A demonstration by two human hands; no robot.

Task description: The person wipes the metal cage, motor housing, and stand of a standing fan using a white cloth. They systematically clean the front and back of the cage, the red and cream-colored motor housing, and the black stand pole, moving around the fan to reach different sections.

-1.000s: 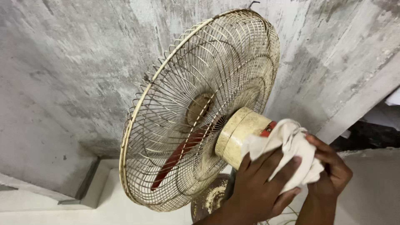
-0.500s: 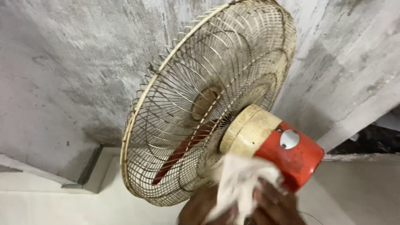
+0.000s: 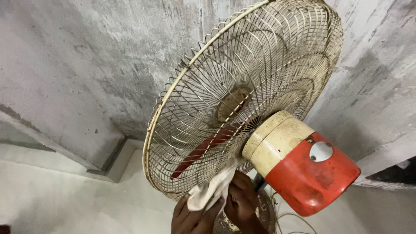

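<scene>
Having slid off the red-and-cream motor housing (image 3: 299,167) (now bare, lower right), the white cloth (image 3: 212,190) sits low centre under the wire fan guard (image 3: 242,99), left hand (image 3: 190,216) and right hand (image 3: 242,203) both clamped on it, suggesting wiping has shifted to the cage's underside.

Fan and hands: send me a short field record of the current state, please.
fan: dirty wire cage, red blade inside, cream and red motor housing
cloth: white, pressed against the lower rear of the cage
left hand: under the cloth, gripping it
right hand: beside it, on the cloth below the housing
backdrop: stained grey wall
</scene>
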